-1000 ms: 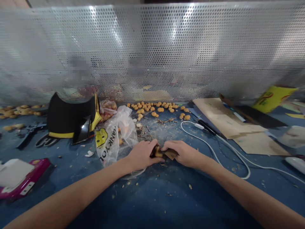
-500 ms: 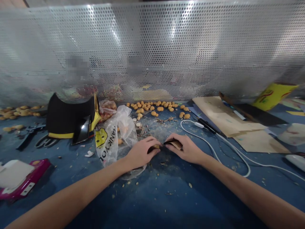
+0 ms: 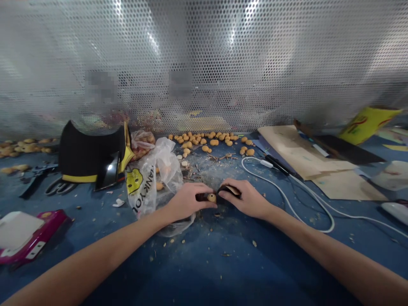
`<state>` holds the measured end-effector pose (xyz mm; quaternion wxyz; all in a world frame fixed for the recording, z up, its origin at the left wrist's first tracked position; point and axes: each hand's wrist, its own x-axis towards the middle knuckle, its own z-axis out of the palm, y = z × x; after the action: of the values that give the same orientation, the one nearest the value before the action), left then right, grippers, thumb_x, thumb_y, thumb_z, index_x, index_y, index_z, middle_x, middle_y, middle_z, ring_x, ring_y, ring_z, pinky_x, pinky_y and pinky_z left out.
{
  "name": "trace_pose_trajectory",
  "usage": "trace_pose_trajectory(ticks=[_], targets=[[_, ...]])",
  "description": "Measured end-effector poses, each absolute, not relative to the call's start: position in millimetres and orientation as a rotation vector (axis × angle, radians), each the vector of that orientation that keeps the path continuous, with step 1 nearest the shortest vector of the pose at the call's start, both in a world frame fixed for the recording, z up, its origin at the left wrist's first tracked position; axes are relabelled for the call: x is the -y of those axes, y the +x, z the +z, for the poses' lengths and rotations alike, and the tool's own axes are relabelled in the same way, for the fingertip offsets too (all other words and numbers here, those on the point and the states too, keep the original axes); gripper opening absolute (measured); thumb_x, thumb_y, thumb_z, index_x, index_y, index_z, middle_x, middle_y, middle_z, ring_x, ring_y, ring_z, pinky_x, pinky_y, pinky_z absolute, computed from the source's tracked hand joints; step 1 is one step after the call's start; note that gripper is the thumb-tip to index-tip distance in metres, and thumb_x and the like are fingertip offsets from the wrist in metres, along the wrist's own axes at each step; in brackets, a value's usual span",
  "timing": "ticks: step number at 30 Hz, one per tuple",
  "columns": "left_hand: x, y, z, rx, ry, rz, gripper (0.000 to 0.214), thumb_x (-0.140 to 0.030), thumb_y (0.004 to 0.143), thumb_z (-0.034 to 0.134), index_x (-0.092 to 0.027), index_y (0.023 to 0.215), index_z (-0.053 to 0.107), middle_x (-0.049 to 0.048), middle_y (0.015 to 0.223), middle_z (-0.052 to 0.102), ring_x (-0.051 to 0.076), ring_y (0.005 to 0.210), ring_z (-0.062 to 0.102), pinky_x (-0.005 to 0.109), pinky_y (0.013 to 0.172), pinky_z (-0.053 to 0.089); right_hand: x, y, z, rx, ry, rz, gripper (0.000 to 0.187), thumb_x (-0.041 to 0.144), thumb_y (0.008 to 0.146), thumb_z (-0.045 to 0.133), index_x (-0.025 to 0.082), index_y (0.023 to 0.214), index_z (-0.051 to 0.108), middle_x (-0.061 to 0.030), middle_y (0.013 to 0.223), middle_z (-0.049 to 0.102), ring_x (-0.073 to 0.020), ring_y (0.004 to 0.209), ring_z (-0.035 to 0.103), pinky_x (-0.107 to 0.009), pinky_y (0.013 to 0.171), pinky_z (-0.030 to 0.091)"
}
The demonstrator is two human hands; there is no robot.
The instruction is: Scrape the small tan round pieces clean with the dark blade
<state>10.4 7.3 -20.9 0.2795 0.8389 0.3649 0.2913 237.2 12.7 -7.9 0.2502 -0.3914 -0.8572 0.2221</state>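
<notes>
My left hand (image 3: pixel 188 199) is closed around a small tan gourd (image 3: pixel 211 197), whose end with a dark hole points right, toward my other hand. My right hand (image 3: pixel 244 197) pinches a small folded piece of sandpaper (image 3: pixel 234 191), dark on one face and tan on the other. The fingertips of both hands almost meet, low over the blue table (image 3: pixel 204 263). Behind my left wrist lies a clear plastic bag (image 3: pixel 149 178) with a yellow face print and several gourds inside.
More tan gourds (image 3: pixel 204 140) lie along the perforated metal screen (image 3: pixel 223 63). At left are a black and yellow box (image 3: pixel 89 153), a phone (image 3: pixel 108 172), scissors (image 3: pixel 59 187) and a magenta device (image 3: pixel 41 233). At right are a white cable (image 3: pixel 283 197), brown sheets (image 3: pixel 318 165) and a yellow cup (image 3: pixel 366 123).
The gourd in my left hand has turned so its holed end shows more clearly. My right hand has shifted slightly left with the sandpaper. The view has tilted a little.
</notes>
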Motion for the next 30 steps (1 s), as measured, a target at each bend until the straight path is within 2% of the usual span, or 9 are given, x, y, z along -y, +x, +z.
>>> trace_pose_trajectory(ticks=[4,14,23,30], targets=[[-3.3,11.8,-23.3,-0.949,2.352,0.795,0.030,-0.047,0.084,0.067,-0.020,0.096,0.071,0.0032,0.097,0.069,0.016,0.084,0.064,0.028,0.080,0.047,-10.3,234.1,-10.3,2.368,-1.041,0.688,0.023,0.036,0.096,0.048,0.018,0.089,0.059,0.0006,0.072,0.057,-0.0117,0.063,0.048,-0.025,0.060,0.037],[-1.4,15.0,-23.0,-0.939,2.454,0.743,0.031,-0.047,0.089,0.060,-0.018,0.085,0.068,0.0034,0.087,0.065,0.016,0.082,0.061,0.029,0.079,0.048,-14.7,234.0,-15.0,2.373,-1.030,0.695,0.024,0.036,0.096,0.048,0.018,0.086,0.059,0.0015,0.068,0.056,-0.0111,0.060,0.047,-0.025,0.058,0.035],[0.9,14.8,-25.8,-1.057,2.410,0.793,0.038,-0.055,0.083,0.065,-0.017,0.080,0.065,0.0014,0.077,0.059,0.014,0.069,0.056,0.027,0.069,0.044,-14.9,235.5,-15.7,2.427,-0.958,0.684,0.024,0.036,0.097,0.048,0.018,0.087,0.060,0.0029,0.064,0.053,-0.0104,0.057,0.044,-0.024,0.057,0.034],[-0.3,15.9,-24.8,-1.087,2.398,0.747,0.043,-0.060,0.082,0.063,-0.017,0.077,0.062,0.0010,0.074,0.056,0.014,0.068,0.054,0.027,0.065,0.042,-14.6,236.4,-14.6,2.417,-0.920,0.700,0.023,0.035,0.097,0.048,0.018,0.093,0.063,0.0013,0.068,0.058,-0.0109,0.058,0.047,-0.024,0.058,0.036]])
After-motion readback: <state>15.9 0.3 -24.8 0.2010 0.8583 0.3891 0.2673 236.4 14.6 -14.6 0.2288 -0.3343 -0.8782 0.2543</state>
